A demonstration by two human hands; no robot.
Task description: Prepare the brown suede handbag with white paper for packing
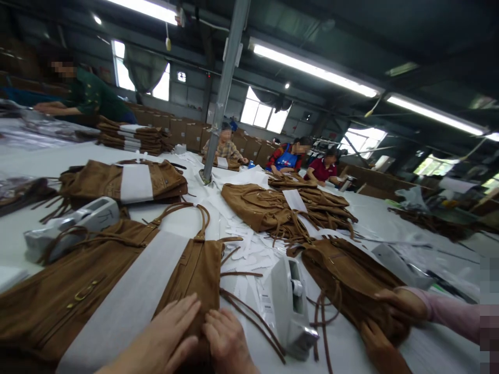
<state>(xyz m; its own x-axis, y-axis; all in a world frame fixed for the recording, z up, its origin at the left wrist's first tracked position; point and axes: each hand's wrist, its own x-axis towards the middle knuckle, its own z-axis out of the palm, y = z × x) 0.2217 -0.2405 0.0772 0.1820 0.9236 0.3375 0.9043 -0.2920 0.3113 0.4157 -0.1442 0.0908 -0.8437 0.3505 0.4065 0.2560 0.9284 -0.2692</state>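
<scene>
A brown bag (198, 275) with a white paper band (136, 291) round it lies flat in front of me, its handles and thin straps spread toward the back and right. My left hand (167, 332) rests on the bag just right of the band, fingers stretched out. Close beside it, my right hand (226, 332) touches the bag's lower right edge with its fingers bent together; whatever they may hold is hidden. Right of my hands stands a grey tape dispenser (288, 306).
At the right, a co-worker's hands hold another brown bag (346, 270). Banded bags (101, 182) and a second dispenser (93, 215) are at the left. More bags (253, 202), paper scraps and a metal post (226, 88) stand farther back, with several people beyond.
</scene>
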